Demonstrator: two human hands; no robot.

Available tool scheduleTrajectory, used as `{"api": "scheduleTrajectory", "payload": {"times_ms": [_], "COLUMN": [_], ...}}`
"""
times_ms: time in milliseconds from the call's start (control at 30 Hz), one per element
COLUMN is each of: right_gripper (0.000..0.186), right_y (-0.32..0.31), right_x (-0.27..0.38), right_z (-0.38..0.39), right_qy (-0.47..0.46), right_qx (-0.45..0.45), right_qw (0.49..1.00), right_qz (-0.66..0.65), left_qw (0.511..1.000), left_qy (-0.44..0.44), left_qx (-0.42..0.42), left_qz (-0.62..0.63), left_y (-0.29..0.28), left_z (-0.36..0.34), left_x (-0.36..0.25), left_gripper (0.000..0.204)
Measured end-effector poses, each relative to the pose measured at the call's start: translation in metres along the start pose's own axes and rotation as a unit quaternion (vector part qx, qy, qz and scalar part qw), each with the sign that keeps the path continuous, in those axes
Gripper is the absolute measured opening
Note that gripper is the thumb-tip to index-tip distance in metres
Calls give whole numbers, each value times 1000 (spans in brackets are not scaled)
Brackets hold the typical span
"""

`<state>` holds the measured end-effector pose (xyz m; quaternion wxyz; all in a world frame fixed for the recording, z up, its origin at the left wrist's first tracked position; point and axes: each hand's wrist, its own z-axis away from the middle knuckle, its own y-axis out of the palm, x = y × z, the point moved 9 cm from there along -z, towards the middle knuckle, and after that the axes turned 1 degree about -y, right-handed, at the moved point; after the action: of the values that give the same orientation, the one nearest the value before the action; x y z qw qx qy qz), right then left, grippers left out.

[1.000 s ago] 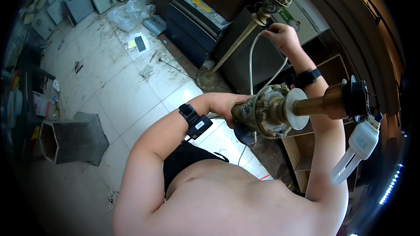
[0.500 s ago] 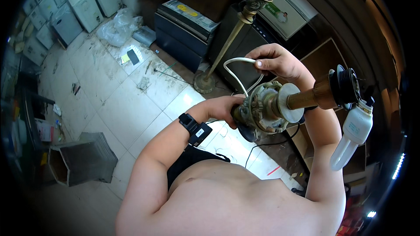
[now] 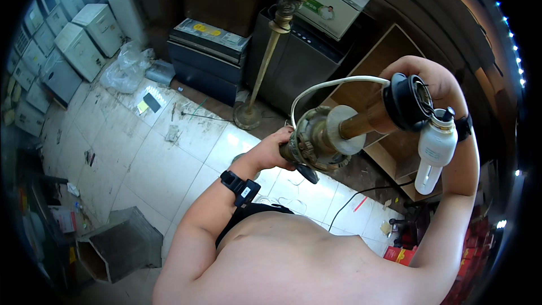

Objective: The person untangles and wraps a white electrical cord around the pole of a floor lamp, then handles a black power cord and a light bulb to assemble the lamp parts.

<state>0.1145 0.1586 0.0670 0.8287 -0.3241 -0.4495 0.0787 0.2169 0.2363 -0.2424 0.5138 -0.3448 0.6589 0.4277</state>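
An ornate floor lamp (image 3: pixel 317 138), worn and greenish-gold, tilts across in front of me. My left hand (image 3: pixel 275 151) is closed around its stem just below the carved collar. A pale disc (image 3: pixel 345 130) and a brown tube lead up to a black ring-shaped socket part (image 3: pixel 403 101). From that end dangles a white compact fluorescent bulb (image 3: pixel 436 149). My right hand (image 3: pixel 423 72) is bent behind the black part, its fingertips largely hidden. A white cable (image 3: pixel 333 82) arches from the collar up to those fingers, which appear closed on it.
Another tall lamp stand (image 3: pixel 262 70) rises from the floor ahead. Behind it are a dark appliance (image 3: pixel 299 68) and stacked dark boxes (image 3: pixel 206 62). White appliances (image 3: pixel 84 48) line the far left. A grey hexagonal piece (image 3: pixel 127 243) lies at lower left; a wooden cabinet (image 3: pixel 389 51) stands right.
My right hand has moved right, to behind the black socket part, drawing the white cable into a longer arc. The lamp has shifted left, and my view has turned somewhat.
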Motion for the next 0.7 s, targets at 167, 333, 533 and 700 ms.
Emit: {"api": "scheduleTrajectory", "payload": {"times_ms": [167,333,533,700], "right_gripper": [18,20,23,30], "right_y": [-39,-34,-15,22], "right_x": [6,56,121,164], "right_z": [22,13,16,29], "right_qy": [58,60,108,65], "right_qx": [-137,-190,-144,-170], "right_qw": [979,964,968,878], "right_qz": [141,178,174,444], "left_qw": [999,1000,995,988], "left_qy": [-23,10,71,103], "left_qx": [-12,1,-22,-19], "left_qz": [31,6,-70,-111], "left_y": [-11,-5,-8,1], "left_z": [4,1,5,3], "left_x": [0,-4,-20,-33], "left_gripper": [69,63,62,65]}}
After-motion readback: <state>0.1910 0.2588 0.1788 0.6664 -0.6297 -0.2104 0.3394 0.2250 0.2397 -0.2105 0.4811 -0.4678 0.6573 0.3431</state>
